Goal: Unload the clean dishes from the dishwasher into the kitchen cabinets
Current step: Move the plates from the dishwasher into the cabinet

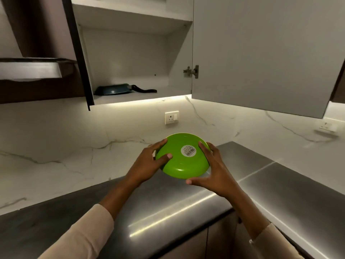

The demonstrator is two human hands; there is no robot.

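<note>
A green plate (179, 161) with a round barcode sticker on its underside is held upside down and tilted above the steel counter. My left hand (149, 163) grips its left edge, thumb on the underside. My right hand (209, 171) grips its right edge, fingers on the underside and thumb below the near rim. Above stands the open wall cabinet (130, 96), whose lower shelf holds a dark blue pan (113, 89) with a black handle.
The cabinet's grey door (261, 53) hangs open to the right, above the counter. A steel countertop (186, 212) runs along a marble backsplash with two wall sockets (171, 117). A dark range hood (37, 53) is at the upper left.
</note>
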